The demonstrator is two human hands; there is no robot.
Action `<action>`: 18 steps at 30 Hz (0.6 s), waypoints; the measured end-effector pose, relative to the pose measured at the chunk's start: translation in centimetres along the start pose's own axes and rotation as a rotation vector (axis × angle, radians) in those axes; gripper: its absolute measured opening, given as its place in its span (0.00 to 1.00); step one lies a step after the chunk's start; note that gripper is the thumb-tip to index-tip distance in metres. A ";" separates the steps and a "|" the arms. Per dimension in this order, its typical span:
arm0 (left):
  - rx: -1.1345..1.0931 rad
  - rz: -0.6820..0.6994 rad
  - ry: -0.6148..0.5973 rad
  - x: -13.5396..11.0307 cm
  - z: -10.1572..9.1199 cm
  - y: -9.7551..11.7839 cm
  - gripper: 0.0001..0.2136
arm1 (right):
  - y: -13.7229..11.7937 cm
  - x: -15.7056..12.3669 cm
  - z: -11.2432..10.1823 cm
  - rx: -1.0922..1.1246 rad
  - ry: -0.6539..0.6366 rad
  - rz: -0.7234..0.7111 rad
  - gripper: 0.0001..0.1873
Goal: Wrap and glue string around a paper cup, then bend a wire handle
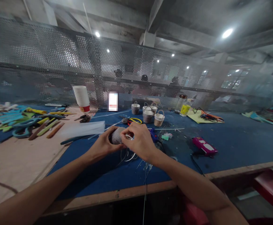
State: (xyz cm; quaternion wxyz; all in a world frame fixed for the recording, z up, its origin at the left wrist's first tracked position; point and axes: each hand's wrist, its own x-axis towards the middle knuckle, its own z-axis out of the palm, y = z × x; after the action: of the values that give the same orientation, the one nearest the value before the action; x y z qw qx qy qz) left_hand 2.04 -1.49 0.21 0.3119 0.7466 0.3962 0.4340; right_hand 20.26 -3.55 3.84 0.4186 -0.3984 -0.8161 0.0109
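A small grey bucket (116,136), tilted on its side, is held above the blue table by my left hand (105,140), whose fingers and thumb wrap round it. My right hand (138,139) is closed in a pinch at the bucket's mouth. A thin whitish wire (129,137) shows at those fingertips; its far end is hidden. Below both hands lie loose curved wires (130,156). Scissors with a yellow and red handle (135,120) lie just beyond. Finished-looking little buckets with arched handles (148,115) stand farther back.
A blue glue gun (153,135) and scattered wire pieces (148,165) lie to the right, then a magenta device (204,146) with a cord. Stacked paper cups (81,98), clay-coloured sticks (55,130) and blue-handled scissors (25,126) sit left. A perforated metal screen (127,62) rises behind.
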 end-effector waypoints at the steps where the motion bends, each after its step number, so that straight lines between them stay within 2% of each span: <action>1: 0.001 0.003 -0.001 0.0 0.0 0.0 0.23 | 0.0 0.0 0.0 0.011 -0.003 -0.005 0.04; 18: 0.031 0.015 -0.021 0.0 -0.2 0.0 0.22 | 0.3 0.5 -0.7 0.204 -0.142 0.015 0.04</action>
State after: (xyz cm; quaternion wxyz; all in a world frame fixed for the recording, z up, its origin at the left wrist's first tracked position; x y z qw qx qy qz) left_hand 1.82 -1.51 0.31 0.3010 0.7588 0.3939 0.4225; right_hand 20.78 -3.25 4.51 0.3980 -0.3581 -0.8353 0.1250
